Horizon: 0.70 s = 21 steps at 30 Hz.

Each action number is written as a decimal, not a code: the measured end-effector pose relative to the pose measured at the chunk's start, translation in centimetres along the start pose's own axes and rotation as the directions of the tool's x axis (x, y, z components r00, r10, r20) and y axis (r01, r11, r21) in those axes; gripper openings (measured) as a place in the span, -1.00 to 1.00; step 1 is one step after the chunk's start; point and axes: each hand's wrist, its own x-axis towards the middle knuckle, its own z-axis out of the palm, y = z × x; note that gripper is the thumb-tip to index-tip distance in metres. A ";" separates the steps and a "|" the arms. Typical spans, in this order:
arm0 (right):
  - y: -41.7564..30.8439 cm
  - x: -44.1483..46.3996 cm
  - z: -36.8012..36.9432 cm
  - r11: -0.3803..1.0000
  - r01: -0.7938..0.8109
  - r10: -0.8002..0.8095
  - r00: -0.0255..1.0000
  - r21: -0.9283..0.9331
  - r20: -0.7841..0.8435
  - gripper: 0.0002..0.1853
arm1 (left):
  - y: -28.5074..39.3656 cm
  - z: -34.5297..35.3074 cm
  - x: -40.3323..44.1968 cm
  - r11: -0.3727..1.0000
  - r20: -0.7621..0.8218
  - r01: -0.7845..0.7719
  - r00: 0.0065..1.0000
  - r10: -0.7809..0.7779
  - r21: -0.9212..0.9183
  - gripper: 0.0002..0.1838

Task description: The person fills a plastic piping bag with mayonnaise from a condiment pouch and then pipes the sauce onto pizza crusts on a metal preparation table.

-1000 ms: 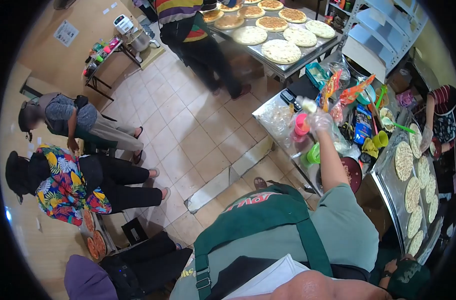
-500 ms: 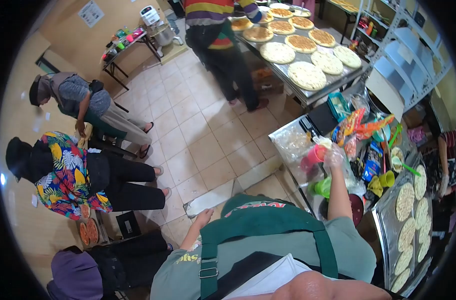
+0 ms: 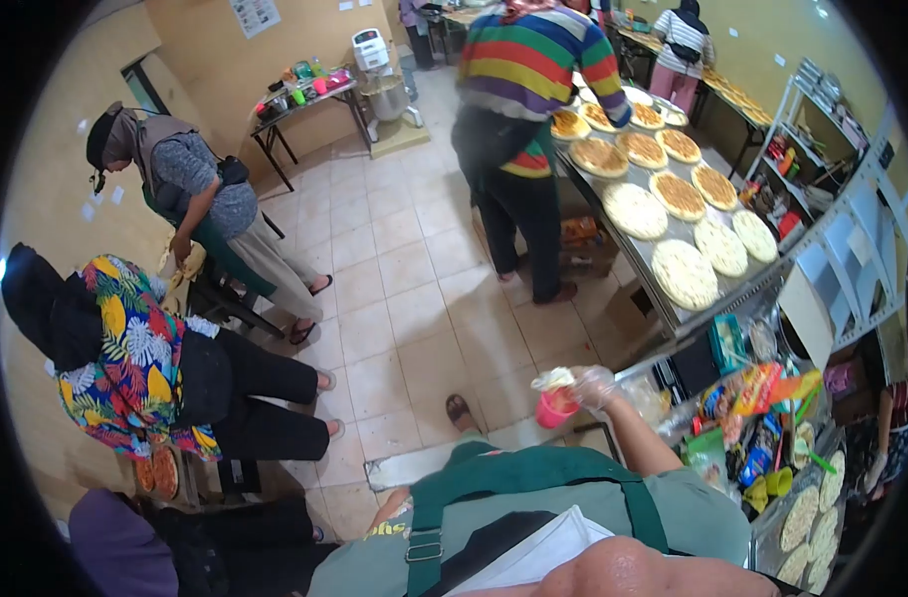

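Right hand, outstretched forward, holds pink cup.

The metal table bears round breads, some apparently sauced.

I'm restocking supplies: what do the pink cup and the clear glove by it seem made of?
The pink cup looks like smooth plastic, judging by its bright, even colour; which plastic, I can't tell. The glove seems thin, shiny plastic film, being see-through and creased with pale glints.

Bright indoor light, soft shadows on the floor, strong fisheye curvature, black corners
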 end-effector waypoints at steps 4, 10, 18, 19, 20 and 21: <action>-4.3 7.2 1.0 0.975 -0.192 0.208 0.966 -0.116 0.153 -0.65 | 4.8 -7.0 4.2 0.998 -0.125 -0.062 0.990 0.059 -0.021 -0.58; -0.7 15.1 2.8 0.862 -0.495 0.503 0.862 -0.104 0.063 -0.56 | 12.2 -19.9 11.4 0.982 -0.130 -0.144 0.979 0.159 0.121 -0.57; -2.7 21.8 -0.6 0.675 -0.731 0.735 0.677 0.103 -0.017 -0.62 | 24.8 -31.0 19.1 0.903 -0.009 -0.248 0.964 0.267 0.351 -0.57; -3.6 23.4 -1.4 0.657 -0.744 0.751 0.660 0.122 -0.025 -0.62 | 27.1 -31.6 20.2 0.890 -0.001 -0.270 0.957 0.291 0.366 -0.57; -5.1 25.3 -2.3 0.682 -0.728 0.729 0.684 0.069 0.020 -0.62 | 29.2 -32.1 21.1 0.879 0.008 -0.290 0.951 0.310 0.378 -0.57; -6.2 26.9 -3.0 0.706 -0.708 0.705 0.706 0.020 0.067 -0.61 | 31.5 -32.6 21.8 0.866 0.016 -0.310 0.944 0.330 0.392 -0.57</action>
